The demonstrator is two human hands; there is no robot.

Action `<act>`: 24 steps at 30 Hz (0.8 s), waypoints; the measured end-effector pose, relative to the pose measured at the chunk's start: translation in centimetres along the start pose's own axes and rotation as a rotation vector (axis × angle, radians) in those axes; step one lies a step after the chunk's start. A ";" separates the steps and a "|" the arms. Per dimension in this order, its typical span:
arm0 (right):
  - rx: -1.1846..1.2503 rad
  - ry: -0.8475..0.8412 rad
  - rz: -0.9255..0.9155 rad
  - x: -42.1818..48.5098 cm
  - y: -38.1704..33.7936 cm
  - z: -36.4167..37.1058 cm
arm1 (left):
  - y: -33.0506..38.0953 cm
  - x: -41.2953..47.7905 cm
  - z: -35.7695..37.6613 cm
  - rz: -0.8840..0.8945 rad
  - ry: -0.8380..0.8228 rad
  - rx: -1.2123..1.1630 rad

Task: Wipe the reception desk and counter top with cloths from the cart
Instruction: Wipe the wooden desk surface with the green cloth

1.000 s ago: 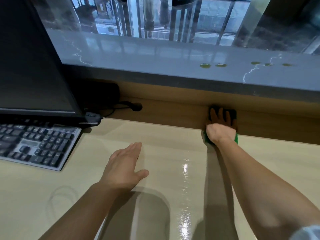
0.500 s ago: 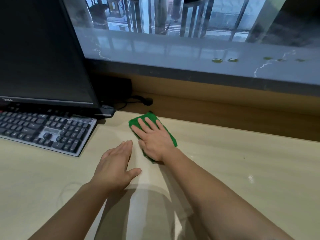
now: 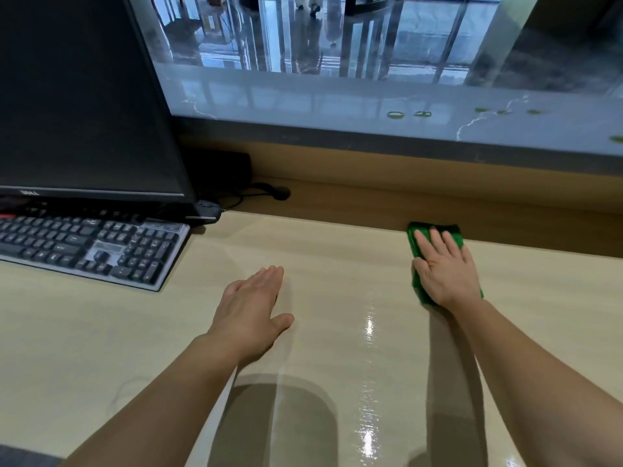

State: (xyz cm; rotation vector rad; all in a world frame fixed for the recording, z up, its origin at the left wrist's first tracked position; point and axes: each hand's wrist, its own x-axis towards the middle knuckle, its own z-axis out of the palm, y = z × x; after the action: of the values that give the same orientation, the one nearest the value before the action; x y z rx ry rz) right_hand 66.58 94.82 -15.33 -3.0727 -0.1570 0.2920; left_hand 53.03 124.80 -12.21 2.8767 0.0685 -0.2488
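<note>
**Green cloth being pressed flat at back edge of tabletop**

Head view: the right hand (image 3: 446, 271) is being laid palm-down on a green cloth (image 3: 415, 242), fingers (image 3: 438, 238) spread and extended. No closed grip here; the hand is wide and flat, w/ the cloth pinned beneath it against the pale wood tabletop (image 3: 337, 257). The cloth is being shown at the far edge of the tabletop, right of centre, its far end touching the darker wood riser (image 3: 371, 203) at the back. Green is being seen past the fingertips, along the thumb side and at the wrist.

The left hand (image 3: 251, 306) is being rested flat on the tabletop near centre, fingers together, thumb out, nothing under it or in it. It is well apart from the cloth.

A wet-looking glossy streak (image 3: 369, 326) is being shown between the two forearms, running toward the camera.

At left, a black monitor (image 3: 84, 96) is being seen upright, w/ a dark keyboard (image 3: 91, 247) in front of it. Cables (image 3: 249, 193) are being seen behind the monitor base. Above the riser, a grey marble-look counter top (image 3: 303, 102) is being shown, w/ small green marks (image 3: 396, 114) on its right part.
</note>
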 end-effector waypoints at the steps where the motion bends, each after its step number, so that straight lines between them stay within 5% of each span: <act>1: 0.019 -0.001 0.033 0.0 -0.4 0.1 | -0.2 -0.4 0.0 -0.006 0.001 0.003; 6: 0.057 0.007 0.105 -0.9 -6.5 0.8 | -1.5 -2.6 -0.1 -0.052 -0.002 0.010; 15: -0.013 -0.020 -0.458 -10.1 -22.2 3.5 | -4.3 -6.6 -0.8 -0.124 0.033 0.028; 20: -0.072 -0.046 -0.594 -12.4 -20.3 3.7 | -4.0 -7.9 -1.1 -0.117 0.021 0.037; 24: -0.044 -0.045 -0.511 -13.5 -15.5 3.3 | -2.3 -8.1 -1.1 -0.072 0.007 0.032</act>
State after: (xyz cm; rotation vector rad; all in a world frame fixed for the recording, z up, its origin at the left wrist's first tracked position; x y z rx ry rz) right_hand 51.30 108.95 -15.10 -2.9265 -0.9361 0.3270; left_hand 45.04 127.10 -10.30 2.9104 0.1706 -0.2553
